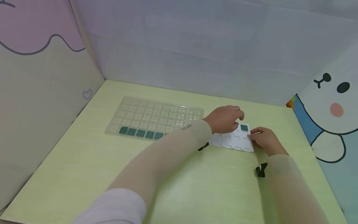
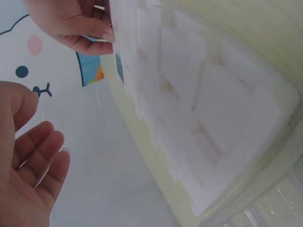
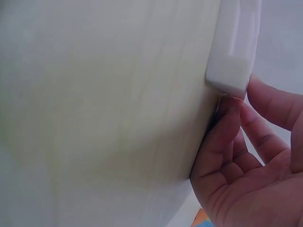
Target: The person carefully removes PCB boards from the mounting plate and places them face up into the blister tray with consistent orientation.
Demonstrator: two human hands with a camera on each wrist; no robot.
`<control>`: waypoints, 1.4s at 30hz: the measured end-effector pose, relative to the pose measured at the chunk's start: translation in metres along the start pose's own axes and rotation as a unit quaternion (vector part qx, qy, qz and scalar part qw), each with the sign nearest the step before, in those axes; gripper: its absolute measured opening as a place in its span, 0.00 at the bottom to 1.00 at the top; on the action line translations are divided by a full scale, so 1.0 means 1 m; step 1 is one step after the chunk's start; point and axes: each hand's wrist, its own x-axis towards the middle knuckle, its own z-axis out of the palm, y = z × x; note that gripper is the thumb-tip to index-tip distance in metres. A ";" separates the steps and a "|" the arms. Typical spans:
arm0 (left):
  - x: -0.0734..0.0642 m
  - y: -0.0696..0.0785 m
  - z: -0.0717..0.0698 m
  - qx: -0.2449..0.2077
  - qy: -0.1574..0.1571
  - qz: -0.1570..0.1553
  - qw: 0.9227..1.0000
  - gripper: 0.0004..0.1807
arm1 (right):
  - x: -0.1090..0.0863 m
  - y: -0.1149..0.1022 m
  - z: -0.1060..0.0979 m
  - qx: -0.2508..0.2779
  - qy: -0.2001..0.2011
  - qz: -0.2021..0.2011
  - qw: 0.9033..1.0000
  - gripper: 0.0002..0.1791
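A white compartment tray (image 1: 233, 142) sits on the right side of the table, with one dark green square tile (image 1: 244, 128) in its far right pocket. My left hand (image 1: 225, 119) is raised over the far side of this tray. In the left wrist view its thumb and fingers (image 2: 35, 156) are apart, loosely bent, with nothing between them. My right hand (image 1: 265, 141) pinches the tray's right edge; the right wrist view shows the thumb on top and fingertips (image 3: 227, 111) under the tray's rim (image 3: 229, 71).
To the left lies a clear plastic tray (image 1: 148, 113) of many pockets, with several dark green tiles (image 1: 140, 133) in its near row. My left forearm hides part of that row. A pale wall (image 1: 195, 56) closes off the table's back, and printed panels stand at both sides.
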 end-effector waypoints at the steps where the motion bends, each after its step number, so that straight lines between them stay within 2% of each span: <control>1: 0.002 0.001 0.000 -0.001 -0.002 -0.001 1.000 0.17 | 0.000 0.000 0.000 0.000 -0.001 -0.001 1.000 0.27; 5: 0.009 0.007 -0.001 -0.004 -0.014 -0.002 1.000 0.17 | 0.003 0.002 -0.001 -0.004 0.001 -0.014 1.000 0.27; 12: 0.027 0.016 0.011 -0.015 -0.037 0.000 0.999 0.18 | 0.000 0.006 -0.002 0.003 0.005 -0.034 0.999 0.26; 17: 0.031 0.024 0.013 -0.008 -0.043 0.001 0.999 0.18 | -0.001 0.007 -0.001 0.002 0.008 -0.042 0.999 0.25; 25: 0.036 0.031 0.012 -0.006 -0.057 -0.018 0.998 0.18 | 0.000 0.008 -0.002 -0.001 0.005 -0.045 0.999 0.26; 33: 0.048 0.031 0.023 0.003 -0.078 -0.045 0.996 0.17 | -0.008 0.006 -0.001 0.000 0.009 -0.045 0.999 0.25; 42: 0.056 0.033 0.035 0.024 -0.108 -0.059 0.992 0.16 | -0.009 0.005 0.000 0.015 0.038 -0.040 0.998 0.25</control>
